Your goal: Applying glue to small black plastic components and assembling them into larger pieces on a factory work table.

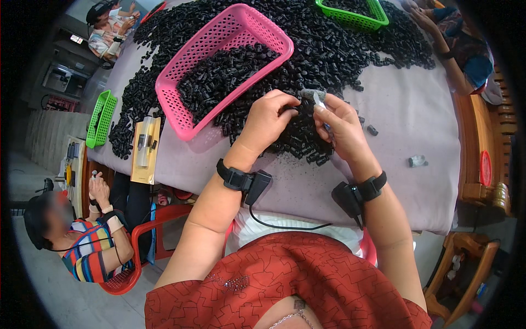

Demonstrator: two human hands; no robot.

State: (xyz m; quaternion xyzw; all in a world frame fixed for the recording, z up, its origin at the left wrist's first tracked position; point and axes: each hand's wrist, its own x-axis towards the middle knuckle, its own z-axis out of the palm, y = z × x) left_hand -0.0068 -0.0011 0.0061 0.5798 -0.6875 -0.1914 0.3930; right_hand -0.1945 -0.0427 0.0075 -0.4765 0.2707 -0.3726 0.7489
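Note:
My left hand is closed in a pinch over the heap, with a small black cylindrical piece showing at its fingertips. Close beside it, my right hand grips a slim tool with a pale grey, flattened head; a white and bluish part of it shows under the fingers, and its exact kind is unclear. Beneath both hands lie loose black pieces with fine dark crumbs at their near edge. A pink perforated basket, partly filled with such pieces, stands tilted to the left of my hands.
Black pieces spread across the cloth-covered table. Green baskets stand at the far left and back. Right of my hands lies a small clear-and-grey object. A clear tube rests on yellow card. Other people sit around the table.

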